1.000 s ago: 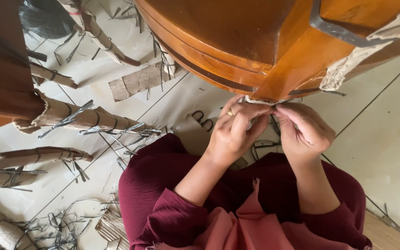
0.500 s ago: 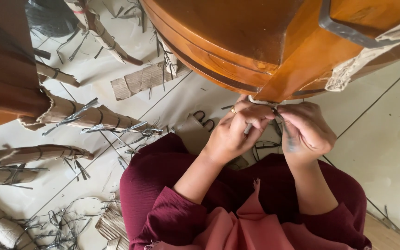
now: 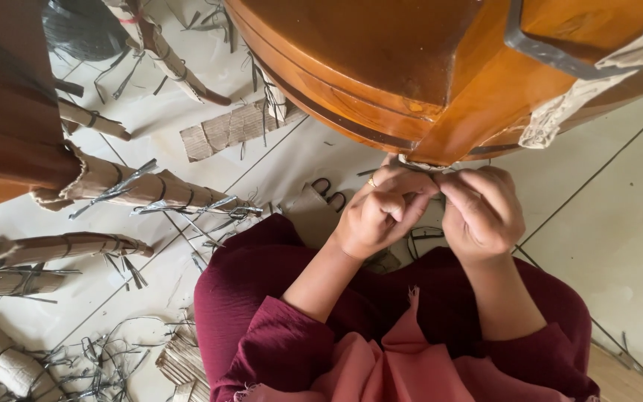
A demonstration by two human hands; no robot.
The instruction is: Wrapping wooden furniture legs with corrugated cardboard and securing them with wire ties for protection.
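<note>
Since half a second ago our two hands have drawn closer together under the wooden leg, and the right hand has curled tighter, knuckles now bunched where its fingers were longer and more open.

We are working at the pale wrapping bound round the foot of the orange-brown furniture leg. It sits right at the leg's lower tip, just above our fingers, only a thin light edge of it showing. Our left hand is closed in a pinch, thumb against the folded fingers, on something small at that wrapping; what exactly it grips is hidden by the fingers. Our right hand is also shut tight, fingertips meeting the left hand's, seemingly on the same strap or strip end, though we cannot tell for certain.

To do this well, we judge that both pinches should stay close to the leg, pulling evenly so the binding neither tears nor slips.

That leg's long axis runs on a slant through the view, from upper right down to lower left, its tip pointing toward our hands and lap. It joins the round wooden body above. A dark strap and beige paper wrap cling to the next leg at right.

Farther out, on the tiled floor, lie scissors, a flat cardboard piece, paper-wrapped legs bound with straps, and a scatter of cut grey strapping. Our dark red sleeves fill the foreground.
</note>
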